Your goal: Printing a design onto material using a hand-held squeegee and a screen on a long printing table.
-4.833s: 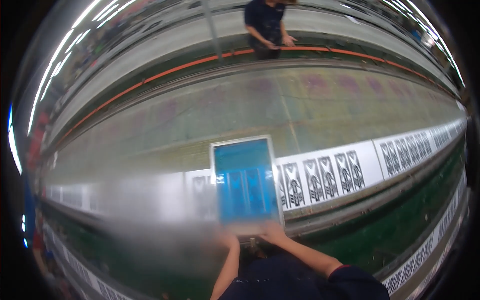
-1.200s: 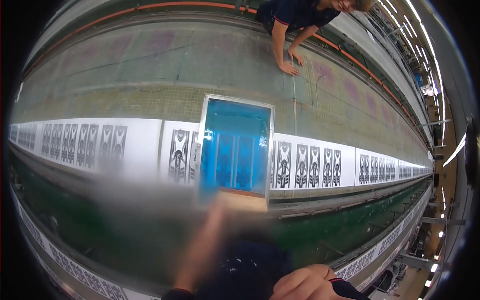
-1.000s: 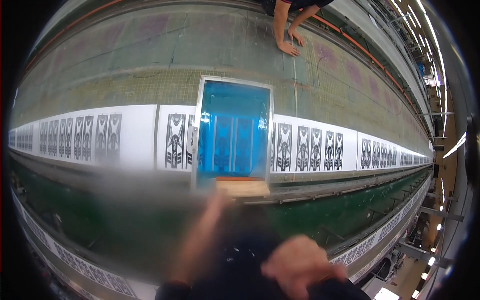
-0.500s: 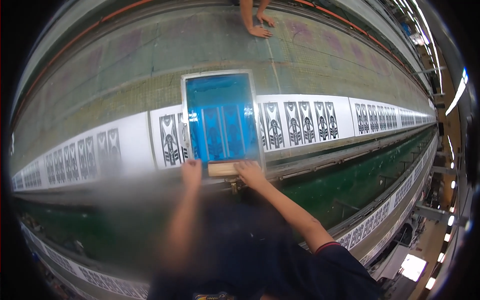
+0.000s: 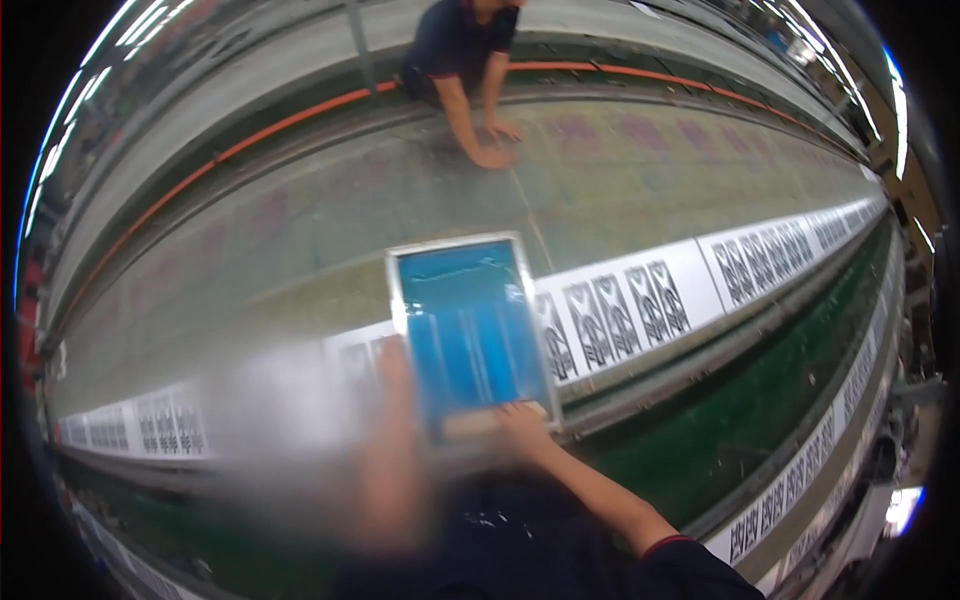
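Note:
A printing screen with a pale metal frame and blue mesh lies over the strip of white sheets in front of me. Across its near end rests a squeegee with a light wooden handle. The fingers of my right hand are closed over the right part of that handle. Beside the frame's left edge is my left hand, badly blurred, its fingers not readable. Whether it touches the frame I cannot tell. Dark printed patterns show on the sheets to the right of the screen.
A long greenish table runs across the view. On its far side a person in a dark shirt leans both hands on it. An orange strip lines the far edge. Green floor and another row of printed sheets lie nearer me, right.
The view has tipped up, so the screen sits lower and more of the person opposite shows. My left hand has moved forward along the screen's left side. My right hand stays on the squeegee.

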A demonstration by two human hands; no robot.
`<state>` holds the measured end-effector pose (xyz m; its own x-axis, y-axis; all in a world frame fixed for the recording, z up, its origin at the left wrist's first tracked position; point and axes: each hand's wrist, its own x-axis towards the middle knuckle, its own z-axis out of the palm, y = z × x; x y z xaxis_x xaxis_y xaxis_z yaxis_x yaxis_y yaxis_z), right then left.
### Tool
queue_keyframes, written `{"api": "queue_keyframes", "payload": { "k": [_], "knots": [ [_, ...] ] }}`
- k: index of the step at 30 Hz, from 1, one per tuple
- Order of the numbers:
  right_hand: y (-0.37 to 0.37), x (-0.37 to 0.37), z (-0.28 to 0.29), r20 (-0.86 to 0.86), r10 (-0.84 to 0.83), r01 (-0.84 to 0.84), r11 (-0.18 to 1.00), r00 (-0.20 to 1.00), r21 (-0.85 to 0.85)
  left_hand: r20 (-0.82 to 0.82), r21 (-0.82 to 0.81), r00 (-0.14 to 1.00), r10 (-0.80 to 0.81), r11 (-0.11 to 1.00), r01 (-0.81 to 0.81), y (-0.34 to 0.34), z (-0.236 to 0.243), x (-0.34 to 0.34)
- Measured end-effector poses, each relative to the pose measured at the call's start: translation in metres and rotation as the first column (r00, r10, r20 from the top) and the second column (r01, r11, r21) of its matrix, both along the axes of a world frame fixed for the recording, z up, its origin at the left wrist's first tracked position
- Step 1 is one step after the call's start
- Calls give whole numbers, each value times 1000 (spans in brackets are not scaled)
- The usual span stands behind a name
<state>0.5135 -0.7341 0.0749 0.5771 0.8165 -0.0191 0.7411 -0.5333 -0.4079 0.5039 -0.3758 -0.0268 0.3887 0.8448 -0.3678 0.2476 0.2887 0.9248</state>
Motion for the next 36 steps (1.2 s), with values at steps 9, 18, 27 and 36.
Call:
{"api": "queue_keyframes", "payload": {
  "k": [9, 18, 27, 36],
  "knots": [
    [-136, 58, -6, -1, 165, -165, 983, 986, -78, -37, 166, 993, -108, 980, 113, -169, 47, 79],
    [-105, 164, -28, 255, 282, -294, 956, 925, 7, -287, 507, 948, -139, 817, 274, -183, 8, 77],
    [41, 359, -38, 112, 160, -156, 987, 981, -46, 16, 141, 1000, -4, 990, 2, -189, 9, 102],
    [67, 371, -19, 47, 118, -119, 992, 992, 30, -202, 281, 975, -87, 949, 143, -181, 1, 69]
  ]
}}
